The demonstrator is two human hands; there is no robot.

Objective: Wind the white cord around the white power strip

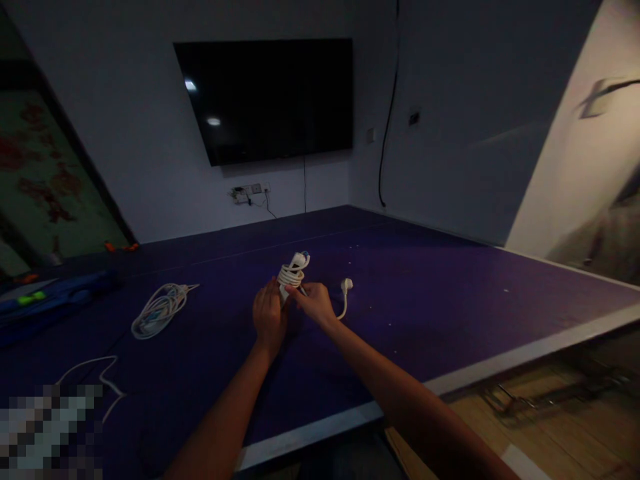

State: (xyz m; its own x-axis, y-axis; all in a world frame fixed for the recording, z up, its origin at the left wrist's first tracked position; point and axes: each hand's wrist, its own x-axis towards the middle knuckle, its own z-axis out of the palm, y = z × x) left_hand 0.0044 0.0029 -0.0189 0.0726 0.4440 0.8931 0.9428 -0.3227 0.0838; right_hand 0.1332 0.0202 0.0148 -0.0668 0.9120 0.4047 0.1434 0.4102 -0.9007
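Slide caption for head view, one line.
Left hand and right hand hold a wound white cord over a purple table, another coil lying leftward.

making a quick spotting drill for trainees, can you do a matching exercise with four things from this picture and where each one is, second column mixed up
Things
1. television
2. loose cable coil
3. wound white cord
4. white plug

Places
A. held in the left hand and right hand
B. just to the right of the right hand
C. on the wall, screen dark
D. on the purple surface, to the left of the left hand

Pairs: 1-C, 2-D, 3-A, 4-B
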